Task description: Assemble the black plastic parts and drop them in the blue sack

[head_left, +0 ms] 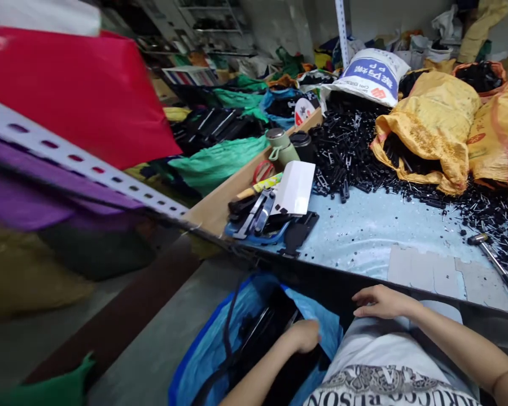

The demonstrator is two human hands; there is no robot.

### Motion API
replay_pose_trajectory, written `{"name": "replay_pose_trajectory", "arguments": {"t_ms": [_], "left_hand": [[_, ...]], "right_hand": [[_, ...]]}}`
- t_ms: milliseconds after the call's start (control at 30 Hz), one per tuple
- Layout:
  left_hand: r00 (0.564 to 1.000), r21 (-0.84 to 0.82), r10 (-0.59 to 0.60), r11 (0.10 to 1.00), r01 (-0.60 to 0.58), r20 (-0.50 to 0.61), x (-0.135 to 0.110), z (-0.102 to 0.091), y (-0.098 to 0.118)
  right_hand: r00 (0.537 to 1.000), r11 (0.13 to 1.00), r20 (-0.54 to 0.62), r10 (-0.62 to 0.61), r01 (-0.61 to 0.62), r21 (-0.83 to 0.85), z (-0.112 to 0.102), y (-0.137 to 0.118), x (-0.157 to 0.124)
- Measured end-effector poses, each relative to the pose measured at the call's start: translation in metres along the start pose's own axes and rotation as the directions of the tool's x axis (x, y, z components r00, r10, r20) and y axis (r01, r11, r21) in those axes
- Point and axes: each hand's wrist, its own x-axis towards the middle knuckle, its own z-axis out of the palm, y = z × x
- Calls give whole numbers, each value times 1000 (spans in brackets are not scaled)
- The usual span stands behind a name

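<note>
My left hand (305, 336) is down in the mouth of a blue woven bag (319, 312) beside my legs. Long black parts (254, 332) lie in the bag around it. The fingers point downward and are hidden and smeared, so I cannot tell whether they hold anything. My right hand (380, 301) hovers over or rests on my lap by the table's front edge, with its fingers stretched and nothing in them. Nearest to it on the light blue tabletop (351, 225) are grey mat pieces (427, 270). A hammer (493, 259) lies farther right.
Piles of small black parts (342, 141) cover the table's back, below a white printed sack (368, 76) and a yellow sack (432, 124). Tools, a white card (295, 187) and a green flask (281, 145) crowd the left corner. A perforated metal bar (84, 158) slants at left.
</note>
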Motion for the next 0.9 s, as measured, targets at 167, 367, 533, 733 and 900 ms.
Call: {"name": "replay_pose_trajectory", "arguments": {"t_ms": [167, 367, 533, 733, 900], "left_hand": [[778, -430, 610, 750, -503, 154, 63, -121, 87], [667, -103, 300, 863, -494, -682, 203, -234, 188], [593, 41, 301, 911, -410, -747, 290, -269, 252], [501, -18, 168, 938, -345, -849, 347, -303, 327], [598, -80, 196, 912, -403, -777, 378, -345, 339]], "right_hand": [[996, 991, -76, -45, 54, 124, -25, -4, -12], [960, 984, -278, -43, 89, 155, -58, 0, -23], [890, 991, -451, 65, -4, 134, -97, 14, -41], [788, 979, -593, 167, -61, 195, -127, 26, -49], [754, 972, -616, 229, -139, 191, -134, 31, -65]]}}
